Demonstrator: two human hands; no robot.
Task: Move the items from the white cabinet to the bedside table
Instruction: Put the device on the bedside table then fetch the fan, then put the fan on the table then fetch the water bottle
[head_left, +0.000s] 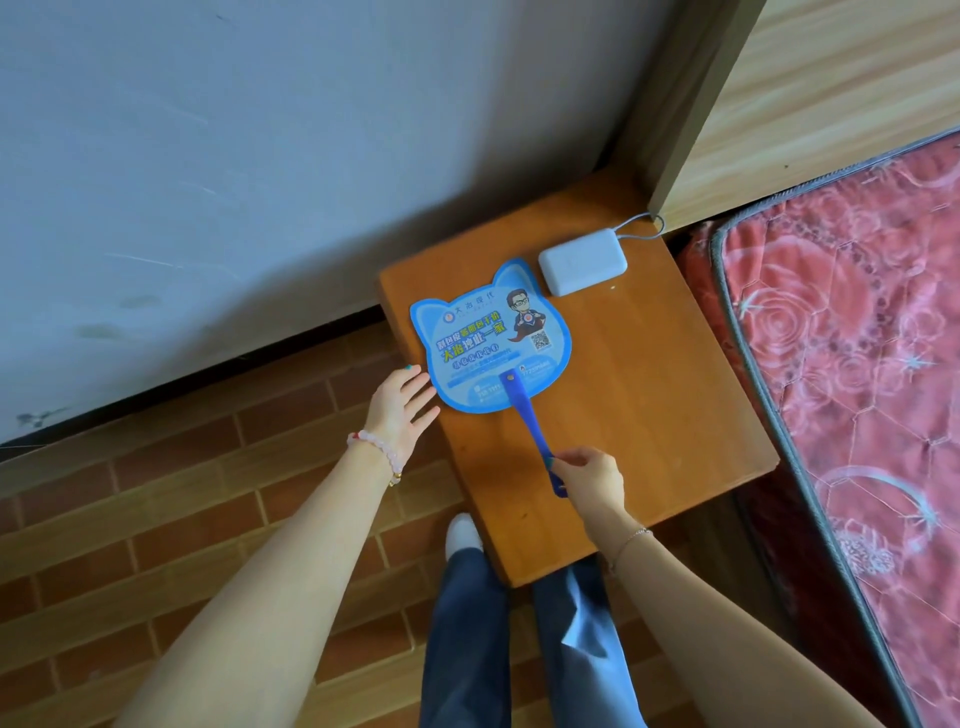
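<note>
A blue cat-shaped hand fan (491, 338) with printed text lies flat on the orange wooden bedside table (649, 395). Its dark blue handle points toward me. My right hand (589, 478) pinches the end of that handle. My left hand (402, 408) is spread flat with fingers apart at the table's left edge, its fingertips touching the fan's lower left rim. A white power bank (582, 262) with a cable rests at the table's back right corner, just beyond the fan. The white cabinet is out of view.
A pale wall (260, 156) runs behind and left of the table. A bed with a red patterned mattress (857, 364) and a wooden headboard (810, 93) stands on the right. The floor (182, 493) is brick-patterned. My legs and a white shoe (462, 532) are below the table.
</note>
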